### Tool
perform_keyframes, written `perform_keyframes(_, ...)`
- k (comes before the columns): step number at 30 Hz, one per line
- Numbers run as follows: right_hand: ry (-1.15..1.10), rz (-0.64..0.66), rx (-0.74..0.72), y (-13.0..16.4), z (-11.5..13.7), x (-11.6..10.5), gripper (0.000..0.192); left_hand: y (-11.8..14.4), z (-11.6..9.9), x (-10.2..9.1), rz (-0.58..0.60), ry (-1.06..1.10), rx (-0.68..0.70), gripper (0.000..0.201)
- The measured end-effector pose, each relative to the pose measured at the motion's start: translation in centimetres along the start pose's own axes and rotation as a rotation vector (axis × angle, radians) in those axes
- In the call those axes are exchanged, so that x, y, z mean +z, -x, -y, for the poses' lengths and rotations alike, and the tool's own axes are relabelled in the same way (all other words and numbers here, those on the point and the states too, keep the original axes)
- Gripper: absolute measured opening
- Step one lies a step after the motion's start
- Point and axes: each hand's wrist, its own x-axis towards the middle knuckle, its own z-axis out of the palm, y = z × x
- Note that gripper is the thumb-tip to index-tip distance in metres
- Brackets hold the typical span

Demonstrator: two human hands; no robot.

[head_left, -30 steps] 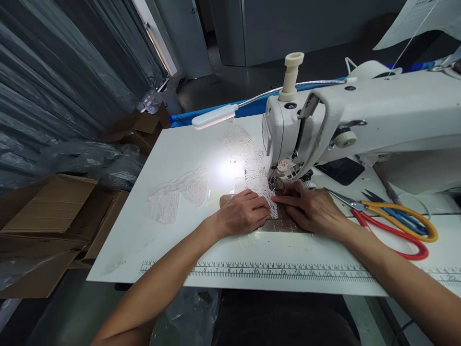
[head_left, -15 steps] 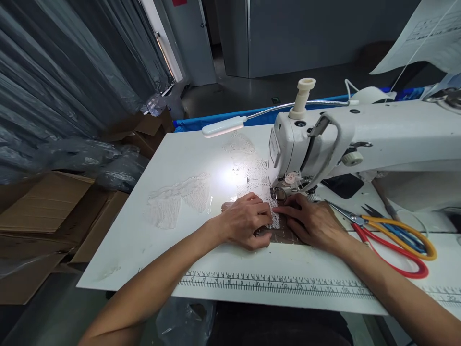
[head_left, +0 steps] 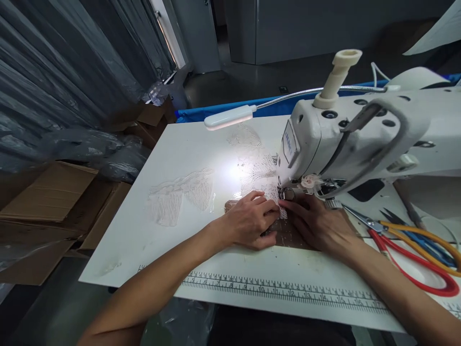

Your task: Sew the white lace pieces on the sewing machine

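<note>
White lace fabric [head_left: 257,170] runs under the presser foot [head_left: 287,193] of a white sewing machine [head_left: 306,129], its near end lying between my hands. My left hand [head_left: 252,218] rests on the lace from the left, fingers curled and pressed down at its edge. On the other side my right hand [head_left: 322,223] lies low beside the foot, its fingers stretched out and the index fingertip touching the lace edge. A brown plate [head_left: 293,238] with pale marked lines is under both hands. The fingertips of my left hand partly hide the lace.
Another lace piece [head_left: 180,194] lies flat on the white table [head_left: 126,240]. Red-handled scissors [head_left: 414,269] and orange-handled scissors [head_left: 428,235] lie right of my right hand. A lamp [head_left: 230,117] lights the lace. Printed ruler marks [head_left: 273,288] follow the front edge; cardboard boxes [head_left: 46,192] stand left.
The lace has fed farther under the presser foot, so less of its near end shows between my hands. The view has shifted, putting the machine and scissors farther right. Both hands keep nearly the same pose.
</note>
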Motion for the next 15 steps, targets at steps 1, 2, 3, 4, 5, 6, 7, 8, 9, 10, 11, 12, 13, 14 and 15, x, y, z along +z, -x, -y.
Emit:
perform_keyframes(1,-0.029,-0.015,-0.024,0.06,0.02,-0.1,0.041,0.02,-0.03,0.03,0.0,-0.005,-0.004,0.032)
perform_keyframes(2,-0.056,-0.029,-0.043,0.11,0.06,-0.19,0.042,0.02,-0.04,0.05,0.0,-0.009,-0.008,0.033)
perform_keyframes(3,-0.074,-0.04,-0.053,0.13,0.12,-0.27,0.042,0.02,-0.04,0.07,-0.001,-0.012,-0.012,0.033)
perform_keyframes(4,-0.083,-0.048,-0.055,0.12,0.18,-0.32,0.043,0.01,-0.02,0.11,-0.002,-0.014,-0.016,0.034)
perform_keyframes(5,-0.082,-0.056,-0.052,0.09,0.25,-0.36,0.043,0.0,0.02,0.15,-0.002,-0.016,-0.021,0.034)
perform_keyframes(6,-0.073,-0.059,-0.047,0.06,0.31,-0.37,0.042,-0.01,0.06,0.21,0.0,-0.018,-0.025,0.035)
perform_keyframes(7,-0.061,-0.059,-0.043,0.04,0.34,-0.36,0.042,-0.02,0.12,0.27,0.003,-0.021,-0.029,0.035)
perform_keyframes(8,-0.055,-0.056,-0.04,0.04,0.34,-0.34,0.042,-0.03,0.18,0.34,0.004,-0.025,-0.033,0.035)
perform_keyframes(9,-0.058,-0.053,-0.039,0.09,0.32,-0.31,0.042,-0.03,0.24,0.41,0.003,-0.029,-0.036,0.035)
perform_keyframes(10,-0.073,-0.05,-0.042,0.16,0.27,-0.28,0.042,-0.03,0.29,0.48,-0.001,-0.034,-0.038,0.035)
perform_keyframes(11,-0.097,-0.05,-0.049,0.26,0.22,-0.25,0.041,-0.04,0.34,0.54,-0.005,-0.037,-0.041,0.035)
perform_keyframes(12,-0.125,-0.05,-0.061,0.37,0.16,-0.23,0.041,-0.05,0.38,0.58,-0.009,-0.04,-0.046,0.035)
perform_keyframes(13,-0.151,-0.052,-0.072,0.47,0.13,-0.22,0.041,-0.06,0.41,0.61,-0.009,-0.041,-0.052,0.036)
perform_keyframes(14,-0.168,-0.053,-0.08,0.54,0.13,-0.22,0.041,-0.08,0.44,0.64,-0.007,-0.041,-0.059,0.036)
perform_keyframes(15,-0.176,-0.053,-0.082,0.58,0.16,-0.22,0.041,-0.11,0.46,0.66,-0.002,-0.04,-0.066,0.037)
